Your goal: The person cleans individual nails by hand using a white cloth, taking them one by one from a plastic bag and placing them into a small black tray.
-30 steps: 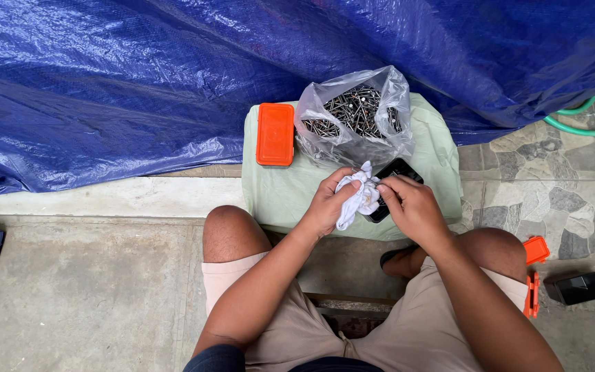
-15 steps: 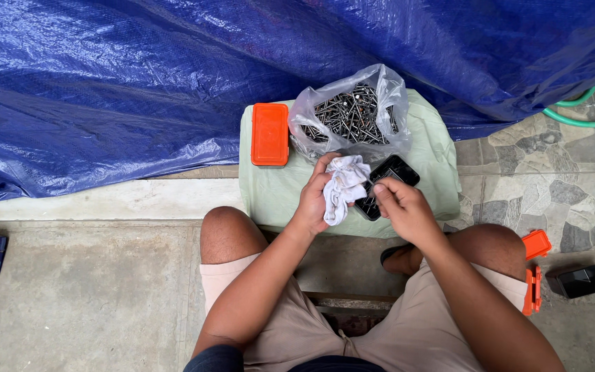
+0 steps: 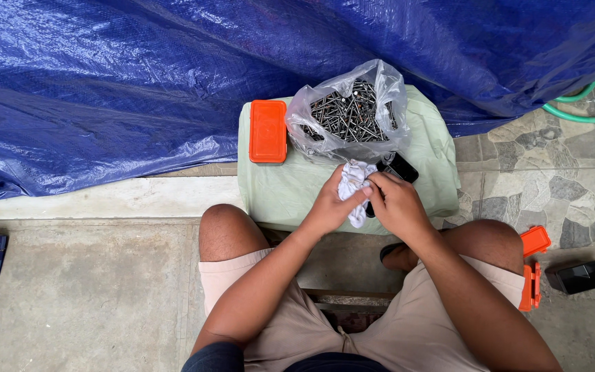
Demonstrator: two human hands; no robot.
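Rag (image 3: pixel 352 184) pinched in our left hand (image 3: pixel 328 207); right hand (image 3: pixel 397 203) grips a dark device (image 3: pixel 397 167), perhaps half wiped.

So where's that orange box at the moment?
In the head view, the shut orange box lies at the left edge of the pale green cloth, just left of the clear bag of nails and up-left of the person's hands.

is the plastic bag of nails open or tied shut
Open. The clear plastic bag has its mouth spread wide, with the grey nails showing directly through the opening, not knotted.
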